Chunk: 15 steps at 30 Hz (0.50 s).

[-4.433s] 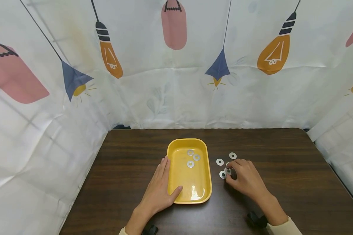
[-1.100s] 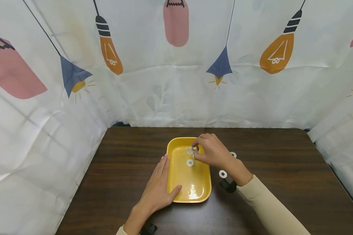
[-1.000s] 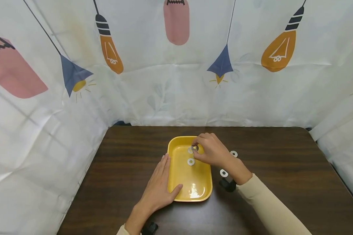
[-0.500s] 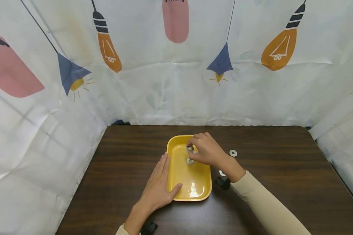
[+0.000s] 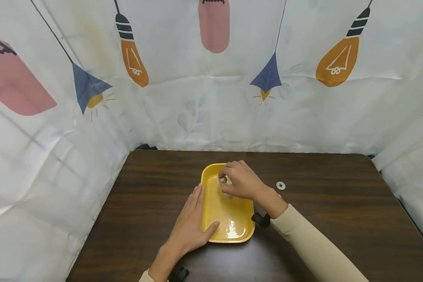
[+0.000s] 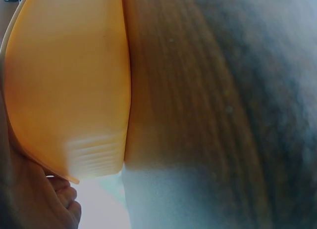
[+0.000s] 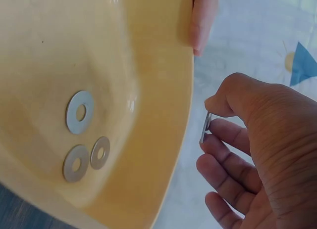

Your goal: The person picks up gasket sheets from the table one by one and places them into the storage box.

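Note:
My right hand (image 5: 240,181) is over the far part of the yellow tray (image 5: 246,235), pinching a flat metal washer (image 7: 205,127) between thumb and fingertips. The right wrist view catches that washer edge-on, above the rim. Three more washers (image 7: 73,124) lie on the tray's floor, two close together and one a little apart; my right hand partly covers them in the head view. Along the tray's left side rests my left hand (image 5: 188,225), its fingers straight and its thumb over the rim. The left wrist view has the tray's outer wall (image 6: 69,80) close up.
On the dark wooden table (image 5: 155,196), a loose washer (image 5: 277,185) lies right of the tray. The edge of another shows beside my right wrist, whose forearm hides part of that area. A printed cloth (image 5: 211,113) hangs behind and beside the table.
My right hand has gone from the washers right of the tray to over it, carrying one washer, and has since drifted slightly left. My left hand has stayed on the tray.

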Tool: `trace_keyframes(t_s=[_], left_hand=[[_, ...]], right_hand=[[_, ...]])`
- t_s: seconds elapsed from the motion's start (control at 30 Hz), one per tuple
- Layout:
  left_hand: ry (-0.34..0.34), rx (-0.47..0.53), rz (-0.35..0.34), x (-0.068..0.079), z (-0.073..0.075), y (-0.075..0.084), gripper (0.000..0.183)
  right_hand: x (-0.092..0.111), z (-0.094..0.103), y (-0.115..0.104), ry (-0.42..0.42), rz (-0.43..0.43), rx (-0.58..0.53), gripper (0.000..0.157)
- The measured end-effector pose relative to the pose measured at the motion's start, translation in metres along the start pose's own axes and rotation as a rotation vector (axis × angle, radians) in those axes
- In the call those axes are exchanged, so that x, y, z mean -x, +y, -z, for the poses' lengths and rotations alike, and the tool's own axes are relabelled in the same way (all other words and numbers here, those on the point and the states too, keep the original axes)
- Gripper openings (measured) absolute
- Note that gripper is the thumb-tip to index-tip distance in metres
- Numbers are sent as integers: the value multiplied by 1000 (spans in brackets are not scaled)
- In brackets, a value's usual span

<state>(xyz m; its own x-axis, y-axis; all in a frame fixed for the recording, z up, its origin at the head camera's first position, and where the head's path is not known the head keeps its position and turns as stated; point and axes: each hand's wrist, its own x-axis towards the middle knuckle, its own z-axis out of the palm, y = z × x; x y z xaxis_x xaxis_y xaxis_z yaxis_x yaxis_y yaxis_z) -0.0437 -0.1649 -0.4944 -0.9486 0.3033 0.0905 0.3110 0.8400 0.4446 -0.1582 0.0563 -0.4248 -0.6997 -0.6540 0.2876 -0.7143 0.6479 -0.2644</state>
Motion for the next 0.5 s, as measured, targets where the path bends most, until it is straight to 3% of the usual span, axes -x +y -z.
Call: trace_keyframes(t_s=[0.23,0.5], left_hand=[[7,2,-9,-1,0,0,107],[13,-5,-2,1,0,1,107]], right_hand=[[2,3,-3,-40,-59,-2,27],[17,9,-3,-9,-105,-6,24]])
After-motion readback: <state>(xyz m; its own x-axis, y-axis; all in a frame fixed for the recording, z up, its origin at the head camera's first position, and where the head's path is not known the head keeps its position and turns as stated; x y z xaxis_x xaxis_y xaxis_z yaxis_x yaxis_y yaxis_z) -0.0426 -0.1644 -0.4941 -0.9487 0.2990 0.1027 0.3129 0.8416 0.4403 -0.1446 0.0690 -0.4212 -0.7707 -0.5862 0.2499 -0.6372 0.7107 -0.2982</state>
